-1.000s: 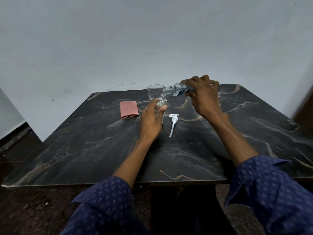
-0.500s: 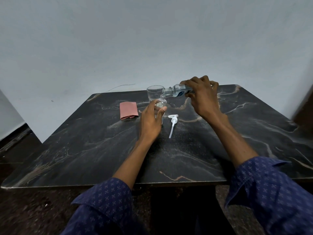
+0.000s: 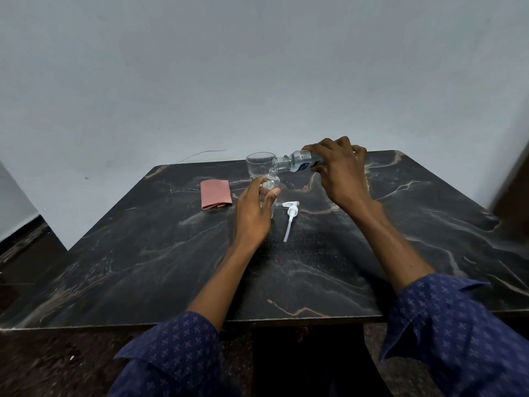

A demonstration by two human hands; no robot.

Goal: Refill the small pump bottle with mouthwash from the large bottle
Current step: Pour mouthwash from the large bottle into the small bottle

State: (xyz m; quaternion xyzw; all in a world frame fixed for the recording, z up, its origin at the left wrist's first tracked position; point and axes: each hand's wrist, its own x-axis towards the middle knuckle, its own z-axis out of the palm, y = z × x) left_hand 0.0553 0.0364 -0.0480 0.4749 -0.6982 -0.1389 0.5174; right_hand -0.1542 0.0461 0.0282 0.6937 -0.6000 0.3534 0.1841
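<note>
My left hand [image 3: 253, 213] wraps around the small clear bottle [image 3: 271, 183], which stands upright on the dark marble table [image 3: 372, 267] with its pump off. My right hand [image 3: 340, 173] grips the large clear bottle [image 3: 297, 162] with a blue label, tipped nearly flat, its open neck just above the small bottle's mouth. A thin clear stream runs between the two mouths. The white pump head [image 3: 291, 214] with its dip tube lies on the table right of the small bottle.
An empty clear glass [image 3: 259, 164] stands just behind the small bottle. A folded pink cloth [image 3: 215, 194] lies to the left. A grey wall runs behind the table's far edge, and a thin wire [image 3: 200, 154] hangs there.
Both hands and both bottles hold nearly the same pose. The large bottle stays tipped over the small bottle's mouth.
</note>
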